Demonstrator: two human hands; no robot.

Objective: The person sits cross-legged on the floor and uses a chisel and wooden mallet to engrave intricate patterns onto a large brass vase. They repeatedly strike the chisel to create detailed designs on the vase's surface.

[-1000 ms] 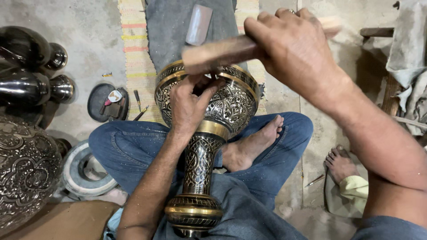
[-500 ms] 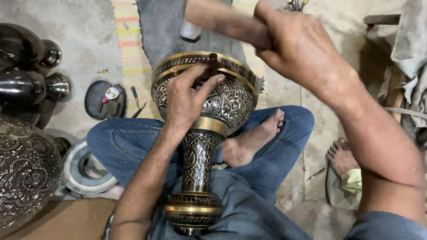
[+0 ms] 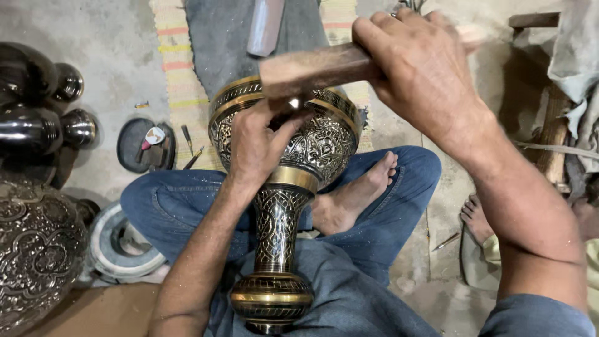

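— Gripped tight in the right hand (image 3: 424,68) was a wooden mallet handle (image 3: 318,65); the fingers were wrapped fully round it, and its blurred far end was held just above the rim of the engraved brass vase (image 3: 293,187).

— And how was the left hand (image 3: 259,146) occupied?

— It was laid over the bowl of the vase, thumb and fingers pinched together at the rim. Something small and bright seemed to be held there, but what it was could not be told. The vase appeared to be steadied by that hand, so that the rim was kept still beneath the mallet.

— Where was the vase itself kept?

— It was laid along the lap, foot (image 3: 271,299) toward the body, stem across the blue jeans (image 3: 168,206), mouth pointed away. It looked to be cradled by the crossed legs, with a bare foot (image 3: 352,196) tucked just beside the bowl, presumably to stop it rolling.

— Was anything seen inside it?

— Nothing could be made out; the mouth was covered by the hand and the handle.

— And the other vessels?

— From the same head view, dark polished pots (image 3: 37,106) were stood at the left, openings unseen. A large engraved vessel (image 3: 34,262) was set near the left knee, a ring-shaped stand (image 3: 118,249) beside it. A small dark tray (image 3: 146,146) held a few small items, with thin tools (image 3: 190,146) laid just beside it on the striped mat (image 3: 181,68).
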